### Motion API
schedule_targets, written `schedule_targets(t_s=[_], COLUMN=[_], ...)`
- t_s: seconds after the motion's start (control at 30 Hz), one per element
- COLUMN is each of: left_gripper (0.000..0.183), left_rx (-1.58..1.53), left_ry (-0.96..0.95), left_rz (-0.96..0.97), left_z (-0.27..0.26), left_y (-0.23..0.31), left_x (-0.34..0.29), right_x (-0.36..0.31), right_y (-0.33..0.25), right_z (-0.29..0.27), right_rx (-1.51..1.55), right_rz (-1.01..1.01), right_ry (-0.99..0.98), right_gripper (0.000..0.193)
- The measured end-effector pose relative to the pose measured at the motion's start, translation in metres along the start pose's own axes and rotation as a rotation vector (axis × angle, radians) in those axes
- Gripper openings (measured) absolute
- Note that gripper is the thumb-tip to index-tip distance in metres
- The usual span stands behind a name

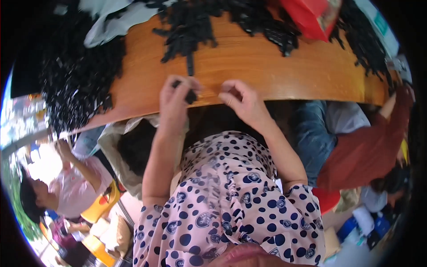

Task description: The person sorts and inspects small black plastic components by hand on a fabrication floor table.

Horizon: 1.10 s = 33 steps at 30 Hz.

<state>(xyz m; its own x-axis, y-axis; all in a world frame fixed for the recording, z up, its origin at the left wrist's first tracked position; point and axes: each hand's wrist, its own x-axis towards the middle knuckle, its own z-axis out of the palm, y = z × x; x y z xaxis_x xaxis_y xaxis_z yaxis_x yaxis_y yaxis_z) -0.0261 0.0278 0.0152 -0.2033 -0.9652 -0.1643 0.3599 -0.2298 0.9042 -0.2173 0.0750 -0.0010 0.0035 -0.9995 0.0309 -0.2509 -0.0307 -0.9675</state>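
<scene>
My left hand (171,97) is closed around a small black piece (191,96) at the table's near edge; the piece looks like one of the black strips and is partly hidden by my fingers. To its right, apart from it, my right hand (247,103) has thumb and fingertips pinched together. Whatever may be between those fingertips is too small and blurred to make out. Just beyond my left hand, a black strip (190,66) sticks out toward me from a loose heap of flat black strips (189,33) on the wooden table (258,69).
A large pile of shiny black pieces (78,84) covers the table's left end. More black pieces (267,31) lie at the back, by a red bag (309,20). Below the left edge hangs an open pale sack (109,144). People sit on the left (84,178) and right (364,151).
</scene>
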Motion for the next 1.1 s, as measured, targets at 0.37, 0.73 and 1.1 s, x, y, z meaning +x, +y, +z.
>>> schedule_targets(t_s=[0.37, 0.73, 1.1], left_gripper=[0.026, 0.025, 0.028], left_rx=[1.677, 1.297, 0.341], left_ry=[-0.024, 0.101, 0.039], left_rz=[0.233, 0.098, 0.029], left_z=[-0.009, -0.021, -0.016], left_y=[0.021, 0.013, -0.007], left_x=[0.064, 0.036, 0.022], right_x=[0.044, 0.054, 0.033], right_y=[0.034, 0.037, -0.023], right_z=[-0.146, -0.119, 0.044], right_rx=[-1.067, -0.565, 0.476], right_rz=[-0.211, -0.175, 0.2], right_ry=[0.389, 0.268, -0.04], right_gripper=[0.022, 0.02, 0.02])
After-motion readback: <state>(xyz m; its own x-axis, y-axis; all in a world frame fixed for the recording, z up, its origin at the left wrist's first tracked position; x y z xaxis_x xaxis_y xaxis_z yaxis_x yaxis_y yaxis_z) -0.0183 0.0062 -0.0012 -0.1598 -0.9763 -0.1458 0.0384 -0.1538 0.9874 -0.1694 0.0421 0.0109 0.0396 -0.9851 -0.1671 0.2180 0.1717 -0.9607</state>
